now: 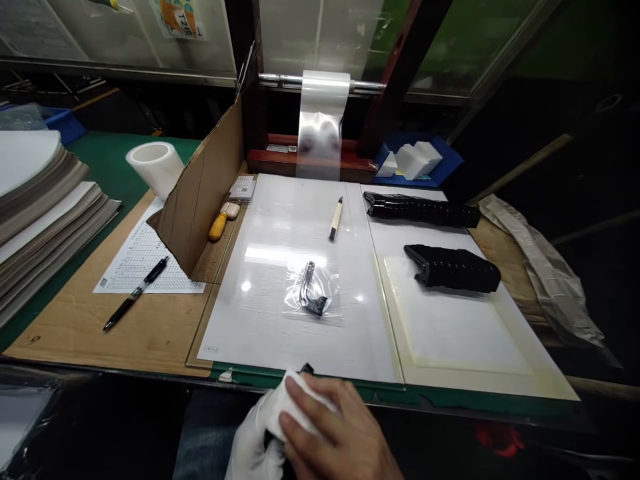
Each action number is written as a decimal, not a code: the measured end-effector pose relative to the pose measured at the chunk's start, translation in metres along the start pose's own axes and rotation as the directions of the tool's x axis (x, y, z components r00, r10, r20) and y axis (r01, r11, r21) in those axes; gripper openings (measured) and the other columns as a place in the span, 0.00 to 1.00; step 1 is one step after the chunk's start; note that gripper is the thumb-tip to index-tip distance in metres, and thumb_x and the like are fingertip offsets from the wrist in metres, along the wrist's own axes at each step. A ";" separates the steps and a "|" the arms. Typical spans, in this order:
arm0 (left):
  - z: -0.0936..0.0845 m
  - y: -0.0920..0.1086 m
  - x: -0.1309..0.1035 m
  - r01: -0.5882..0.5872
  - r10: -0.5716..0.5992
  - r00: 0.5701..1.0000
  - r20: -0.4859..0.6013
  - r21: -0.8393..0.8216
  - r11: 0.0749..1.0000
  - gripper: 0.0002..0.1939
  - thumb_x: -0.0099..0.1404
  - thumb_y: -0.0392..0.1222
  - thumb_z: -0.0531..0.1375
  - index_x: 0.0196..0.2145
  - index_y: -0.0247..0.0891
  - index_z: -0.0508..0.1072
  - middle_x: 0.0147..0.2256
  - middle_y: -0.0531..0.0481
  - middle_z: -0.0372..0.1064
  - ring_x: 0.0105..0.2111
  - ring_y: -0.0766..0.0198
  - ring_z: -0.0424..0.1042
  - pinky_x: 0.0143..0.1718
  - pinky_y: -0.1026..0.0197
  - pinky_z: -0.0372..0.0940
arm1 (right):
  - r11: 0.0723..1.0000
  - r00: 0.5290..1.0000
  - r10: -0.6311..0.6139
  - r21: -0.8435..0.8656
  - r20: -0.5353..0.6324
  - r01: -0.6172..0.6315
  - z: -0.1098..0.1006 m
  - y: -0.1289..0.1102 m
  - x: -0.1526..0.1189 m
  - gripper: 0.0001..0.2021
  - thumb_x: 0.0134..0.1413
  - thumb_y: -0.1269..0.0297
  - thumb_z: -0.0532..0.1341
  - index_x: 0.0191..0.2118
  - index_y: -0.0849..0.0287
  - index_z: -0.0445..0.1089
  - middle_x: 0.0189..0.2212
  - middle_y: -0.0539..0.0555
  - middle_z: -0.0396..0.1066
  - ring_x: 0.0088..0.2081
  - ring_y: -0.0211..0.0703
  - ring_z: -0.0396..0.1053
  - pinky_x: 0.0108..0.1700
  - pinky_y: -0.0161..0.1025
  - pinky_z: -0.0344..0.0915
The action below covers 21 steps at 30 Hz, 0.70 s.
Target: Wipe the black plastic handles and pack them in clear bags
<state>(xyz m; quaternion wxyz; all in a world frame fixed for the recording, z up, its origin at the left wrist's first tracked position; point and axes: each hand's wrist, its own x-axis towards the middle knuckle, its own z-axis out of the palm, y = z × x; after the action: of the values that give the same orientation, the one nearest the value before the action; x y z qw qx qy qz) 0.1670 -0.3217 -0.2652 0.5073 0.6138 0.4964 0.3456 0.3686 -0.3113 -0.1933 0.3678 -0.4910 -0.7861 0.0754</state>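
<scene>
My left hand (253, 437), in a white glove, is closed around a black part (307, 368). Only a dark tip of it and a bit between the fingers show. My right hand (345, 427) is bare and closed over the left one at the table's front edge. White material (293, 407) lies under its fingers; whether this is the glove or a separate pad I cannot tell. Just beyond the hands, a curved black piece in a clear plastic bag (313, 293) lies on the white sheet (260, 340). Farther back is a cutter knife (336, 220).
Two stacks of black parts (423, 210) (453, 268) lie on the right. A blue tray (453, 163) with white blocks stands behind them. A film roll (325, 87) hangs at the back. Left are a cardboard divider (205, 180), a yellow-handled tool (218, 227), a pen (135, 293) and piled sheets (45, 227).
</scene>
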 end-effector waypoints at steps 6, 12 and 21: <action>0.000 -0.001 0.002 0.005 -0.005 0.998 0.065 -0.007 1.000 0.20 0.70 0.42 0.60 0.59 0.48 0.73 0.56 0.47 0.73 0.56 0.55 0.73 0.58 0.60 0.67 | 0.999 0.998 0.053 -0.001 0.027 -0.053 -0.003 0.000 0.002 0.14 0.61 0.74 0.61 0.51 0.59 0.73 0.53 0.60 0.75 0.52 0.52 0.73 0.47 0.48 0.76; -0.002 -0.004 0.002 0.039 -0.036 0.994 0.105 -0.029 0.999 0.20 0.72 0.45 0.58 0.60 0.48 0.72 0.59 0.47 0.71 0.58 0.57 0.71 0.61 0.61 0.63 | 0.992 0.990 0.130 -0.001 0.053 -0.130 -0.005 0.002 0.000 0.15 0.63 0.73 0.60 0.54 0.58 0.72 0.56 0.58 0.73 0.54 0.51 0.70 0.50 0.49 0.75; 0.012 0.042 0.023 0.448 -0.469 0.883 0.035 -0.364 0.817 0.39 0.67 0.70 0.51 0.57 0.32 0.73 0.20 0.51 0.71 0.15 0.64 0.67 0.16 0.66 0.64 | 0.968 0.969 0.238 -0.064 -0.064 -0.242 0.013 -0.002 -0.005 0.18 0.66 0.68 0.58 0.59 0.55 0.68 0.66 0.62 0.59 0.62 0.55 0.63 0.54 0.53 0.73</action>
<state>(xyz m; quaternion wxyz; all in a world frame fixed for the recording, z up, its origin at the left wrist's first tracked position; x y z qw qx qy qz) 0.1951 -0.3026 -0.2291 0.6653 0.3623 0.5714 0.3156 0.3598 -0.3137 -0.2037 0.3599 -0.5972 -0.7126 0.0775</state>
